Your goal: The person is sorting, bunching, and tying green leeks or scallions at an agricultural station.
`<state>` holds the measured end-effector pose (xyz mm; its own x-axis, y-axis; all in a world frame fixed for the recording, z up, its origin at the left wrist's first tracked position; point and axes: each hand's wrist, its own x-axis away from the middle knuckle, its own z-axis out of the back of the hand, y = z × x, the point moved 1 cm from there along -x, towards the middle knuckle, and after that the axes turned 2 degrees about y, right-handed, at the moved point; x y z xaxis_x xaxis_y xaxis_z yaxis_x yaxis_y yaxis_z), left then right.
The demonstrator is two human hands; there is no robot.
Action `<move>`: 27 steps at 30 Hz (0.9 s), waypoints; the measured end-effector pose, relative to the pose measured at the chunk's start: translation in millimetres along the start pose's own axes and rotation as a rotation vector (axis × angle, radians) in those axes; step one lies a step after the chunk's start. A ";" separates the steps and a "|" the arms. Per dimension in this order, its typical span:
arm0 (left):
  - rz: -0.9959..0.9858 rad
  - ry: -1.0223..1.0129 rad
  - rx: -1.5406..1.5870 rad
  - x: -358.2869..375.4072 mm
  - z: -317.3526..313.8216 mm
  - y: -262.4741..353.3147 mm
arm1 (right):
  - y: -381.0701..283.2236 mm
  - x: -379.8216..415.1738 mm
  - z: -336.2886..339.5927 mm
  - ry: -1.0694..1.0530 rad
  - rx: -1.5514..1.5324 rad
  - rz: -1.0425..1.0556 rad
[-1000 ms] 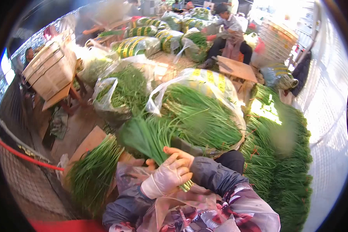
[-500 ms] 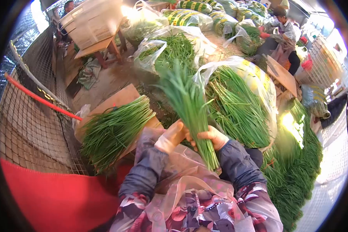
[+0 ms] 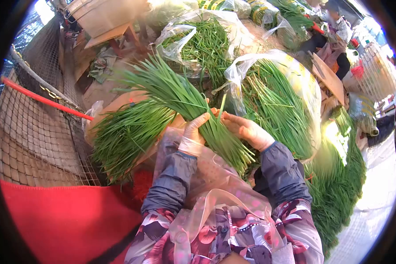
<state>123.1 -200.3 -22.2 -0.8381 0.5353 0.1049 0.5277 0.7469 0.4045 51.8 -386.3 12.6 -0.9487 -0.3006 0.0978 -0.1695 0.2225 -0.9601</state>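
Observation:
A bundle of garlic chives lies across my lap, its leafy tips fanned to the upper left and its pale cut ends at the lower right. My left hand is closed around its middle. My right hand lies along the right side of the bundle, with fingers stretched out and the thumb apart. Its fingertips reach the stems near one stray blade that sticks up. Left of my hands, a pile of chives rests on a board. To the right, an open plastic bag holds more chives.
More bagged greens stand ahead. Loose chives are heaped along my right. At left are netting, a red pole and red cloth. A crate stands at the back left; another person sits at the upper right.
The bundle has swung from nearly upright to leaning left. My right hand has loosened from around the stems and moved up beside them; my left hand now grips the middle.

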 end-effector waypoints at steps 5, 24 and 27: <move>-0.132 0.049 -0.121 -8.5 4.0 -10.2 | -8.5 -21.9 -43.3 0.450 0.145 -0.124; -0.652 0.020 0.029 35.9 19.9 122.3 | 14.0 75.0 64.8 0.362 1.211 -0.375; -0.679 0.024 -0.008 42.9 16.1 125.6 | -36.3 41.4 13.5 0.560 1.036 0.152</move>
<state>155.6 -77.2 18.4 -0.9861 -0.0606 -0.1546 -0.1178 0.9115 0.3941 22.3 -419.3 48.0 -0.9688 0.1685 -0.1818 0.0076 -0.7131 -0.7011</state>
